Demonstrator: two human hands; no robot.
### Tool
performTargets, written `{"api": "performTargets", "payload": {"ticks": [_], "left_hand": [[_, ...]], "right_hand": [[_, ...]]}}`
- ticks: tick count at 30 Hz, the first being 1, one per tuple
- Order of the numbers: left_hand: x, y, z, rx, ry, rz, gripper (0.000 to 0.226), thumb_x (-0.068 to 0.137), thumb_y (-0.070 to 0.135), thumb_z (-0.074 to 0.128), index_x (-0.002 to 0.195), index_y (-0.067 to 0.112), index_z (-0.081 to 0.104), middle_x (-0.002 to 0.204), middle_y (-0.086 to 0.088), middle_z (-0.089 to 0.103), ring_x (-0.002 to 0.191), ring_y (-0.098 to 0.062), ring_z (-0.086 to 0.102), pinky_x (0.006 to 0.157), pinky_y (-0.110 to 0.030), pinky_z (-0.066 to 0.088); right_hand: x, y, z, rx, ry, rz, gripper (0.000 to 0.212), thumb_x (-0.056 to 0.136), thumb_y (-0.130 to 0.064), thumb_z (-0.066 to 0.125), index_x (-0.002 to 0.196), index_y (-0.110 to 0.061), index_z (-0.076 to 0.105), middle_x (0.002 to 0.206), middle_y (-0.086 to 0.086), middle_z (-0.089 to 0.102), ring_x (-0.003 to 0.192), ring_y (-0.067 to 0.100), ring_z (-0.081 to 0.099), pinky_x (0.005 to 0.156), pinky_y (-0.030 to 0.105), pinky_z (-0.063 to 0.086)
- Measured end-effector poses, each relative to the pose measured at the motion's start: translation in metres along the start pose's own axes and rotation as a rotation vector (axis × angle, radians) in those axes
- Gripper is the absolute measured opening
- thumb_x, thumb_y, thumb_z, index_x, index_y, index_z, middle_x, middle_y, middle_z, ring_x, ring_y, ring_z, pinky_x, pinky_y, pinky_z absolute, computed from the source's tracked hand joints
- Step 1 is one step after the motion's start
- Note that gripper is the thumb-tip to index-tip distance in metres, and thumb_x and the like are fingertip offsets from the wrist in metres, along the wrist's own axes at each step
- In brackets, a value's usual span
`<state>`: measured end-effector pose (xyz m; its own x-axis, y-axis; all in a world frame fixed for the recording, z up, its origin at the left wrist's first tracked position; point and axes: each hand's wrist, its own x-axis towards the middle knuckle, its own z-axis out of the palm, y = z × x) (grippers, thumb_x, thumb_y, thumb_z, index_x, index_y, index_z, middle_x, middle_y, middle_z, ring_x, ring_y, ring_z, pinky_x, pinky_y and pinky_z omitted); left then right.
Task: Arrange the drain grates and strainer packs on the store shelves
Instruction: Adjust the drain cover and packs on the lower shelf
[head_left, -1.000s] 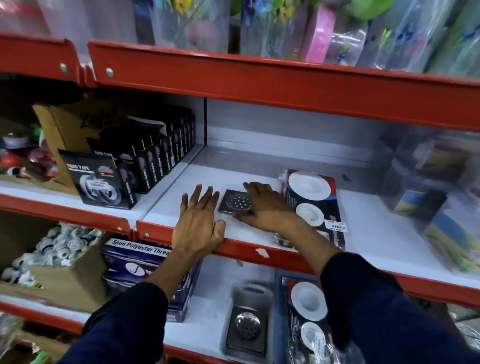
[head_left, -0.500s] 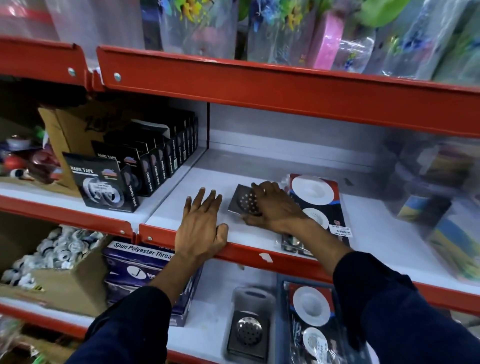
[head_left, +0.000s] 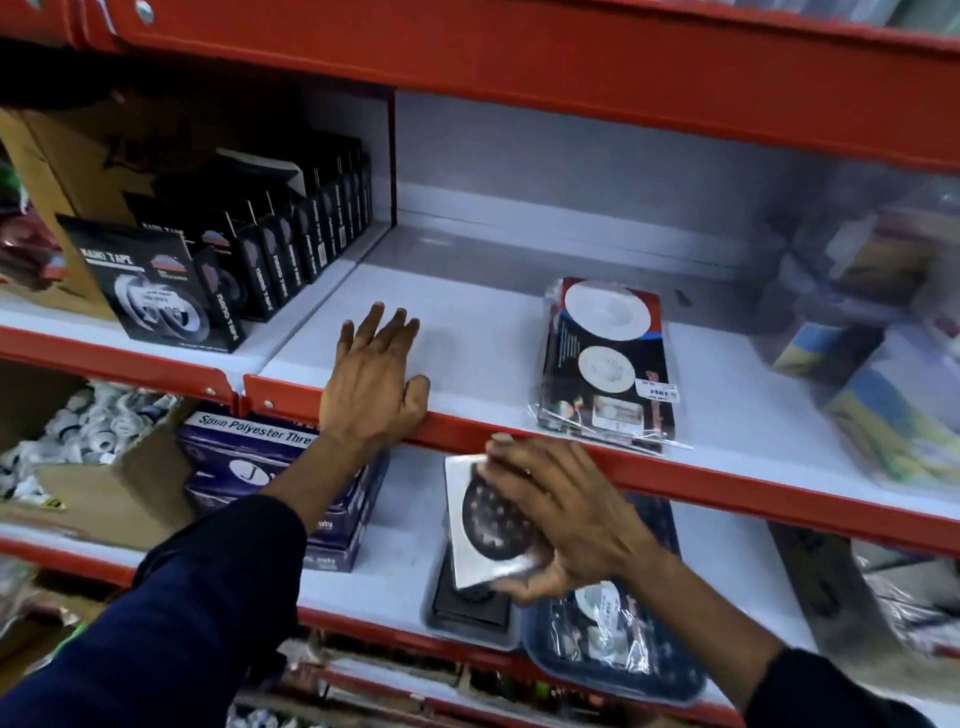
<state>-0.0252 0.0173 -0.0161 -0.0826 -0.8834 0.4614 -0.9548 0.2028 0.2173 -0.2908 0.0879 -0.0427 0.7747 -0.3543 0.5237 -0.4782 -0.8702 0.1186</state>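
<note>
Now the right hand (head_left: 561, 525) has lifted the drain grate (head_left: 480, 525) off the middle shelf (head_left: 467, 338), pinching it below that shelf's front edge; left hand (head_left: 371, 379) stays spread flat there, so prob. relocating it.

two hands (head_left: 371, 384), two drain grates (head_left: 485, 522), two strainer packs (head_left: 608, 358), two red-edged shelves (head_left: 727, 475)

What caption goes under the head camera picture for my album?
Right hand holds a square drain grate below the red shelf edge; left hand rests flat above.
</note>
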Motion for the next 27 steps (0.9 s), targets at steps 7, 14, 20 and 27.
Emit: {"api": "performTargets", "payload": {"ticks": [7, 14, 20, 27], "left_hand": [[0.0, 0.002, -0.001, 0.005, 0.004, -0.016, 0.077, 0.076, 0.037, 0.032, 0.147, 0.008, 0.043, 0.156, -0.013, 0.043, 0.153, -0.027, 0.023, 0.125, -0.053, 0.019], [0.001, 0.002, -0.003, -0.01, 0.009, -0.025, 0.079, 0.075, 0.038, 0.03, 0.146, 0.008, 0.045, 0.154, -0.013, 0.046, 0.152, -0.027, 0.024, 0.125, -0.051, 0.019], [0.002, 0.003, -0.004, -0.023, 0.009, -0.033, 0.078, 0.073, 0.037, 0.031, 0.144, 0.008, 0.047, 0.151, -0.013, 0.049, 0.151, -0.028, 0.027, 0.124, -0.051, 0.022], [0.002, 0.001, -0.003, -0.008, 0.003, -0.038, 0.076, 0.074, 0.036, 0.033, 0.144, 0.009, 0.047, 0.151, -0.013, 0.049, 0.15, -0.028, 0.029, 0.124, -0.051, 0.023]], "right_hand": [[-0.049, -0.017, 0.093, 0.071, -0.425, 0.283, 0.093, 0.078, -0.086, 0.04, 0.144, -0.021, 0.039, 0.147, 0.005, 0.044, 0.128, 0.027, 0.045, 0.108, 0.043, 0.039], [-0.065, -0.021, 0.169, -0.017, -0.817, 0.484, 0.107, 0.073, -0.084, 0.038, 0.149, -0.009, 0.032, 0.15, 0.02, 0.039, 0.137, 0.035, 0.035, 0.117, 0.05, 0.02], [-0.066, -0.026, 0.185, -0.037, -0.862, 0.5, 0.103, 0.079, -0.073, 0.051, 0.152, -0.006, 0.024, 0.155, 0.022, 0.033, 0.141, 0.037, 0.032, 0.119, 0.052, 0.017], [-0.041, -0.021, 0.119, 0.068, -0.507, 0.335, 0.058, 0.091, -0.052, 0.047, 0.143, -0.024, 0.044, 0.144, 0.0, 0.054, 0.128, 0.021, 0.051, 0.109, 0.036, 0.042]]}}
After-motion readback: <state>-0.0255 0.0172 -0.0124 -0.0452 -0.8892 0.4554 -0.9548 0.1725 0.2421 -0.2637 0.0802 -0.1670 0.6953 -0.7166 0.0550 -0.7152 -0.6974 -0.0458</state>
